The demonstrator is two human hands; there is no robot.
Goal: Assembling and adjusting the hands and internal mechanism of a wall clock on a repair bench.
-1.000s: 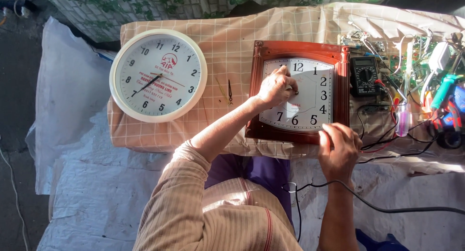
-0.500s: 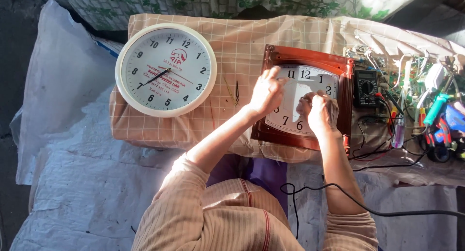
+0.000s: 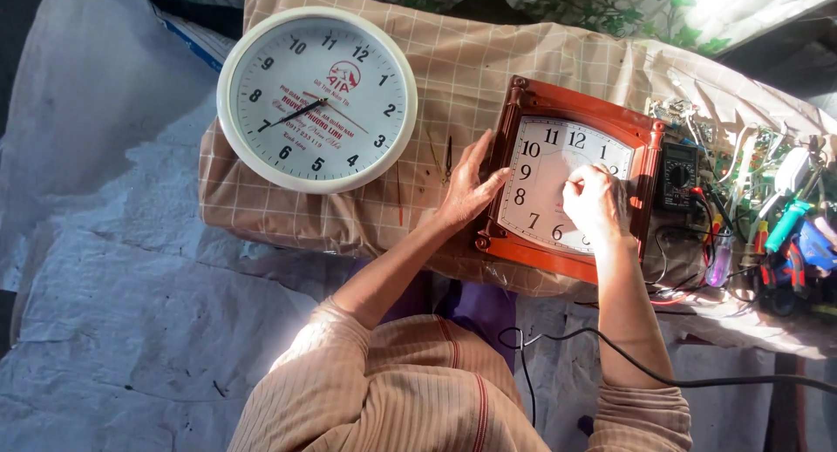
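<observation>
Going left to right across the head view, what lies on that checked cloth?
Round white clock → loose clock hands → left hand → red-framed clock with right hand on its face → multimeter → pile of tools.

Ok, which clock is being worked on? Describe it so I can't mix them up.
On the checked cloth covering the table, look right of the round white clock. It is the reddish-brown framed clock, with the left hand on its frame edge and the right hand on its dial. Unlike its neighbour, it is rectangular and wood-coloured.
</observation>
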